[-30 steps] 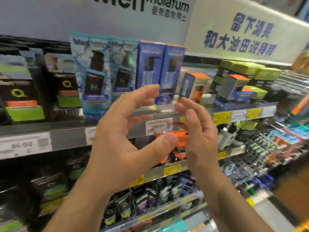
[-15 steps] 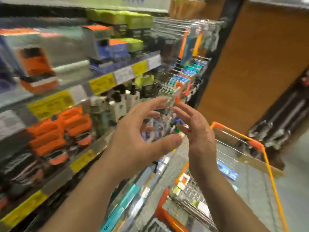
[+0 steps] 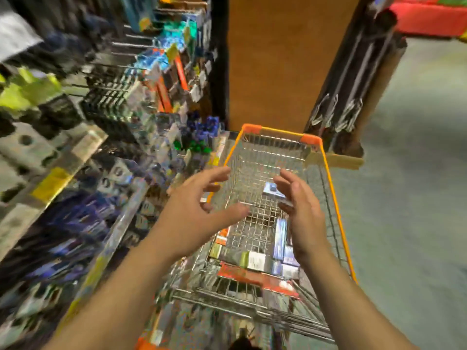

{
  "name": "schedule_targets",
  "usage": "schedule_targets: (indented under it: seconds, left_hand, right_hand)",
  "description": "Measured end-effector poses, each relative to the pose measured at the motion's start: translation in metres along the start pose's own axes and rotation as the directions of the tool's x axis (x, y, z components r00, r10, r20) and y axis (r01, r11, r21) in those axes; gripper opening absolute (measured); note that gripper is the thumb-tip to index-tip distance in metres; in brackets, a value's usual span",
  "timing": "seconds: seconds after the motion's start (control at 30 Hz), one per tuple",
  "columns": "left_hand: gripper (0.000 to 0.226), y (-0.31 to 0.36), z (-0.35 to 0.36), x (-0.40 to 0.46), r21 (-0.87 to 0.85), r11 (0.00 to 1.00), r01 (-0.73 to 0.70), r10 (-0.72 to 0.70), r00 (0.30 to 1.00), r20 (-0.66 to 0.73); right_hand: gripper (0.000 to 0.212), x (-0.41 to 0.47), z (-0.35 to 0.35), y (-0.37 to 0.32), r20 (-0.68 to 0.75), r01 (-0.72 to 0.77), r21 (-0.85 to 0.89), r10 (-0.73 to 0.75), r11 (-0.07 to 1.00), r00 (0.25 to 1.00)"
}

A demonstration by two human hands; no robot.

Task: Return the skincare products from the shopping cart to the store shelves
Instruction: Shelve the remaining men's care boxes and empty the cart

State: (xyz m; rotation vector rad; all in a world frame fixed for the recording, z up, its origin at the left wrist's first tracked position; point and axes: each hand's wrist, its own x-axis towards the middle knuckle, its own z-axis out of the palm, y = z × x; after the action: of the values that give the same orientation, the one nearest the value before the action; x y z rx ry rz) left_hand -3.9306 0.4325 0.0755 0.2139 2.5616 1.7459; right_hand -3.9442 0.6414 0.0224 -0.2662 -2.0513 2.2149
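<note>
light: we see even indoor brightness, no hard shadows | blur: we find the shelves (image 3: 75, 173) heavily smeared, the cart (image 3: 326, 157) sharper | edges: we note wide-angle bending

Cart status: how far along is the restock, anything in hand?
Done: cannot tell from this blurred frame. The far end of the cart is bare wire.
In hand: nothing. The left hand and right hand hover open above the basket.
Left: several boxes lie at the near end, and one blue box sits mid-basket. The shelves are alongside on the left.
</note>
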Motion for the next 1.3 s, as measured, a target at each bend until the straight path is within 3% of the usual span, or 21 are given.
schedule_targets:
  seconds: [0.1,0.27,0.37,0.53,0.7,0.87,1.03,1.13,1.2,1.3]
  left_hand:
    - [0.077,-0.019,0.032,0.024,0.017,0.996,0.085,-0.086,0.996,0.034]
    - [0.084,-0.048,0.075,0.051,0.041,0.969,0.242,-0.244,0.966,0.083]
    - [0.079,-0.062,0.091,0.058,0.048,0.94,0.338,-0.342,0.934,0.107]
    - [0.047,-0.099,0.113,0.079,0.083,0.859,0.505,-0.512,0.85,0.121]
    - [0.063,-0.149,0.141,0.102,0.109,0.825,0.555,-0.565,0.805,0.181]
    - [0.061,-0.19,0.176,0.121,0.107,0.755,0.646,-0.653,0.729,0.207]
    - [0.031,-0.221,0.201,0.127,0.182,0.702,0.688,-0.712,0.68,0.176]
    - [0.043,-0.237,0.212,0.13,0.24,0.684,0.688,-0.729,0.658,0.191]
    - [0.052,-0.243,0.216,0.134,0.273,0.673,0.687,-0.738,0.644,0.199]
    - [0.037,-0.246,0.219,0.138,0.281,0.67,0.687,-0.742,0.634,0.217]
  right_hand:
    - [0.051,0.024,-0.03,0.029,-0.079,-0.097,-0.013,0.095,0.995,0.992]
    - [0.027,0.057,-0.061,0.089,-0.142,-0.215,-0.11,0.198,0.971,0.97]
    - [0.026,0.067,-0.074,0.128,-0.196,-0.28,-0.196,0.242,0.94,0.95]
    - [0.021,0.08,-0.081,0.205,-0.39,-0.464,-0.193,0.367,0.864,0.845]
    - [0.016,0.098,-0.089,0.276,-0.494,-0.558,-0.233,0.397,0.796,0.774]
    - [0.038,0.116,-0.102,0.352,-0.539,-0.624,-0.35,0.395,0.699,0.744]
    - [0.052,0.13,-0.108,0.394,-0.498,-0.621,-0.527,0.381,0.58,0.779]
    - [0.064,0.132,-0.109,0.422,-0.48,-0.612,-0.609,0.38,0.505,0.791]
    - [0.065,0.136,-0.112,0.433,-0.54,-0.648,-0.584,0.361,0.489,0.76]
    - [0.062,0.144,-0.118,0.44,-0.597,-0.701,-0.567,0.371,0.432,0.711]
